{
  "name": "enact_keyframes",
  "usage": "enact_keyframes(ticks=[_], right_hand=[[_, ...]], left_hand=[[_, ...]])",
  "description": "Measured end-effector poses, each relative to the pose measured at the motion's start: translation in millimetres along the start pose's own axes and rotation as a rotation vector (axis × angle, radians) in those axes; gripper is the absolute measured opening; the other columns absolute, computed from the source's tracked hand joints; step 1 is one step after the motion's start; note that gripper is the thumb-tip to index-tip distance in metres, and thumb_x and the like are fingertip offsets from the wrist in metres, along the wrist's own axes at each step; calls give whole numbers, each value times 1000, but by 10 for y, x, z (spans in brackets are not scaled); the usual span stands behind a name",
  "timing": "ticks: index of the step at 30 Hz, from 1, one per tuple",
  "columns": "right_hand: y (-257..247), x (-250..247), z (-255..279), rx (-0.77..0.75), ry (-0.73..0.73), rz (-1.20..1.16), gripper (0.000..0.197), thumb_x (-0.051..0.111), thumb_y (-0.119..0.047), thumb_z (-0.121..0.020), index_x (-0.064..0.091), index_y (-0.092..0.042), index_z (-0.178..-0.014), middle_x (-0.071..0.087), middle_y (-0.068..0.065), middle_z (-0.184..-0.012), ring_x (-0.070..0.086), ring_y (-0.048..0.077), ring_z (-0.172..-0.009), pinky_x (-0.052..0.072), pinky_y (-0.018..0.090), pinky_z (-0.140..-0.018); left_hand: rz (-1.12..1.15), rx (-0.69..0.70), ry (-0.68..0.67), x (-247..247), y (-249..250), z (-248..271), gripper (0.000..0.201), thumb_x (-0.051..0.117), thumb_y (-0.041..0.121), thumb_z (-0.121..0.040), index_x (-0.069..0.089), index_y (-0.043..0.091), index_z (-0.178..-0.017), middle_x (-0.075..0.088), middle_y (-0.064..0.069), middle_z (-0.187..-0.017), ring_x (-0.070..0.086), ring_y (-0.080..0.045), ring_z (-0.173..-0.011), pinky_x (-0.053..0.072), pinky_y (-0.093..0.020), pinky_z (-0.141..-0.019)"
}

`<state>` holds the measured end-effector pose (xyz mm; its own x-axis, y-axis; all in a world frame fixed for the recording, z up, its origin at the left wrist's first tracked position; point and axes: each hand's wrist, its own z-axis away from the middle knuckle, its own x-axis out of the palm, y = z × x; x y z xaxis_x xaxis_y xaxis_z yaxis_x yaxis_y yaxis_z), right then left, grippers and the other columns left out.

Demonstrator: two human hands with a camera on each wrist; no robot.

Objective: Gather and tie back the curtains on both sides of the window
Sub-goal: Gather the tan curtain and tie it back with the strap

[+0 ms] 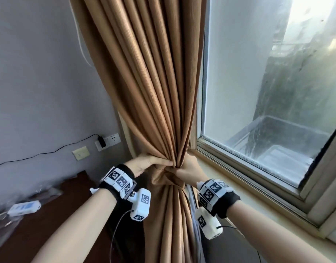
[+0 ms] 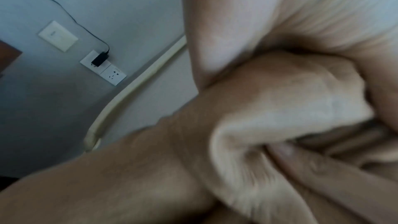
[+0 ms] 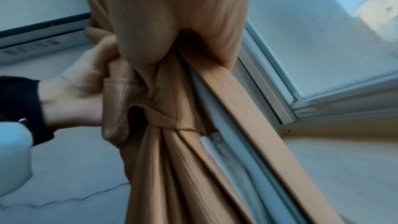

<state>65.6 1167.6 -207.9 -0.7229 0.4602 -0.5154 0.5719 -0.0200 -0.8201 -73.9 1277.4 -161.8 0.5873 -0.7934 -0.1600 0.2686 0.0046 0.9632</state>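
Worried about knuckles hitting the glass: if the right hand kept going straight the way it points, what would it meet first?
Probably the gathered curtain that the right hand already grips; beyond it lies the left hand, not the window pane. Depth is uncertain.

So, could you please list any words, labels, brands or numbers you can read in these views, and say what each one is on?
No text can be read.
Wrist bands: black-and-white square code patterns, no letters or numbers.
White device on the dark table: a blue patch, too blurred to read.
Wall socket and switch plate: any marks too small to read.
Curtain and window: no writing shows.
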Motion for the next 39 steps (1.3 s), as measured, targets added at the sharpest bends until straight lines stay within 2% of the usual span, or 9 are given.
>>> enact_keyframes(ticks=[6, 10, 15, 20, 24, 29, 33, 35, 39], right_hand=[[-71, -5, -89, -178, -109, 355, 71, 63, -52, -74, 43, -19, -134, 47, 6, -131, 45, 25, -120, 37, 32, -97], [-112, -129, -186, 50, -288, 453, 112, 57, -84, -54, 21, -32, -146, 30, 4, -135, 27, 27, -128, 29, 44, -108], [36, -700, -284, 284, -816, -414, 72, 71, -26, -72, 42, -36, -138, 34, -11, -149, 33, 14, -136, 34, 47, -105], [375, -819, -459, 336, -371, -291, 56, 38, 11, -86, 55, -28, -123, 45, 8, -143, 48, 22, -121, 45, 29, -81], [304, -550, -500, 256, -420, -224, 58, 47, 0, -84, 46, -28, -135, 40, 0, -145, 33, 17, -135, 28, 32, -105], [221, -401, -631, 484, -650, -215, 86, 50, -21, -53, 46, -27, -138, 34, 1, -147, 23, 21, -142, 21, 51, -102], [332, -422, -749, 521, -599, -253, 54, 62, -35, -44, 61, -20, -95, 58, 2, -99, 50, 21, -111, 31, 43, -89], [414, -465, -747, 537, -578, -317, 47, 65, -38, -45, 61, -19, -88, 59, 1, -90, 52, 18, -89, 35, 37, -80], [500, -606, -676, 604, -507, -457, 44, 57, -44, -66, 59, -19, -102, 57, 4, -105, 49, 21, -96, 36, 41, -84]], left_hand=[[96, 190, 318, 199, -30, 17, 38, 79, 5, -66, 66, 15, -101, 72, 1, -95, 66, -8, -88, 49, -12, -70], [120, 193, 392, 205, -29, 45, 42, 76, 3, -66, 66, 7, -106, 73, -4, -95, 69, -12, -87, 51, -13, -68], [97, 149, 362, 182, 5, 135, 40, 71, -5, -72, 65, 3, -111, 73, -6, -97, 69, -8, -82, 51, -12, -64], [97, 88, 365, 164, 32, 257, 58, 76, 9, -56, 63, 6, -113, 73, -5, -96, 68, -15, -89, 51, -22, -73], [66, 33, 346, 218, 90, 338, 58, 75, 15, -53, 66, 6, -109, 74, -5, -92, 68, -20, -90, 50, -26, -76], [56, -25, 344, 225, 123, 429, 56, 75, 16, -52, 64, 13, -107, 73, -5, -94, 67, -20, -93, 50, -27, -74], [53, -25, 353, 262, 173, 484, 55, 75, 16, -52, 64, 16, -106, 73, -5, -96, 67, -20, -94, 50, -27, -76], [57, -16, 351, 294, 218, 518, 49, 73, 15, -53, 64, 18, -101, 72, -2, -93, 66, -15, -88, 49, -24, -70], [48, -23, 352, 296, 208, 526, 52, 72, 16, -52, 64, 16, -104, 72, -2, -94, 65, -18, -92, 47, -24, -69]])
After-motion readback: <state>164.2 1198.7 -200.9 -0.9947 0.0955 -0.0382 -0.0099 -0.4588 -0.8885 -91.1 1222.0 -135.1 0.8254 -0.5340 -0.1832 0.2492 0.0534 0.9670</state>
